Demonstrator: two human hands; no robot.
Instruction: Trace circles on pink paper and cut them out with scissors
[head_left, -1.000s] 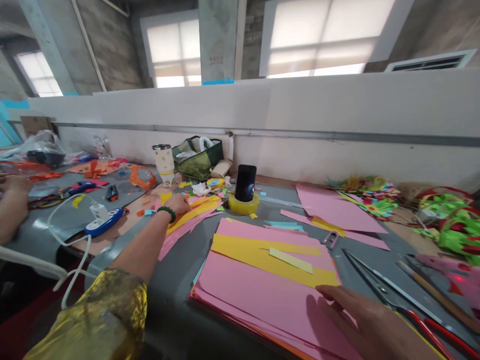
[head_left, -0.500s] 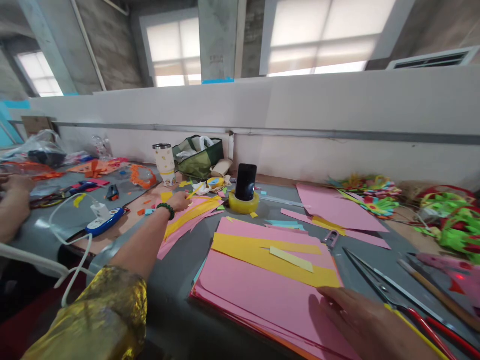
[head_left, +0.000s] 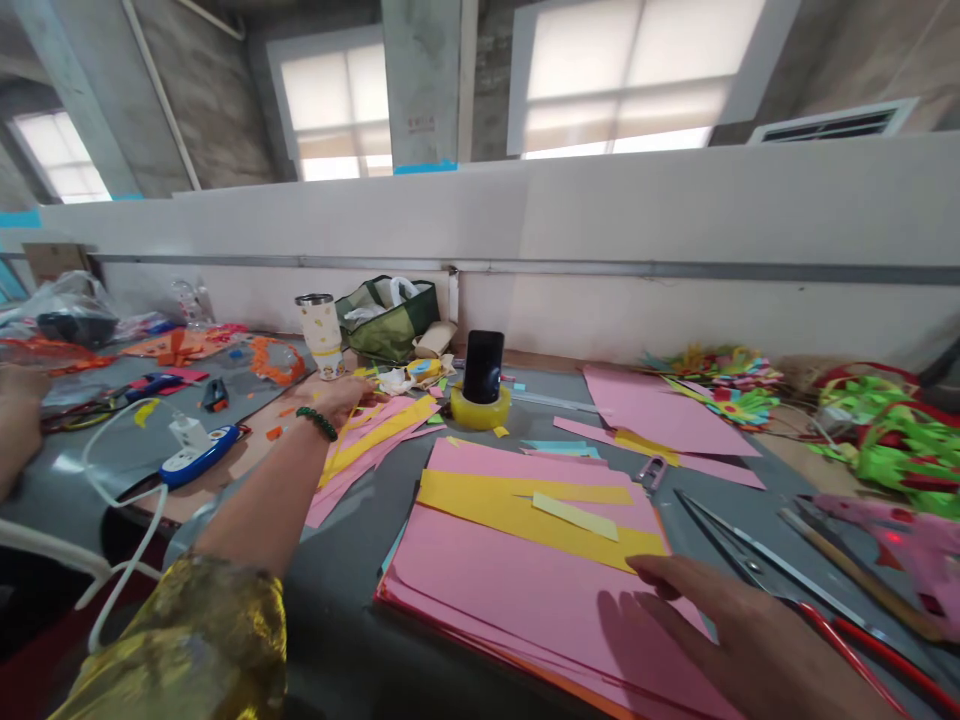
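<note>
My left hand [head_left: 346, 398], with a green bead bracelet [head_left: 316, 423] at the wrist, reaches to the far end of a fanned pile of pink and yellow paper strips [head_left: 379, 440]. Its fingertips are small and blend with yellow scraps there, so their grip is unclear. My right hand [head_left: 739, 630] has its fingers apart over the right side of a stack of pink paper sheets [head_left: 495, 580] and casts a shadow on it. Across this stack lie a yellow paper strip [head_left: 465, 500] and a short pale yellow strip [head_left: 575, 516].
Large scissors [head_left: 754, 565] with red handles and a pink glue gun [head_left: 892, 530] lie on the right. A phone [head_left: 484, 365] stands in a yellow tape roll [head_left: 480, 408]. Behind are a tumbler [head_left: 320, 338] and green bag [head_left: 401, 325]. A power strip [head_left: 201, 455] and another person's hand [head_left: 16, 420] are left.
A yellow strip that stuck out from my left hand no longer shows clearly there. My right hand's fingers have spread and lifted a little. The view has shifted slightly right.
</note>
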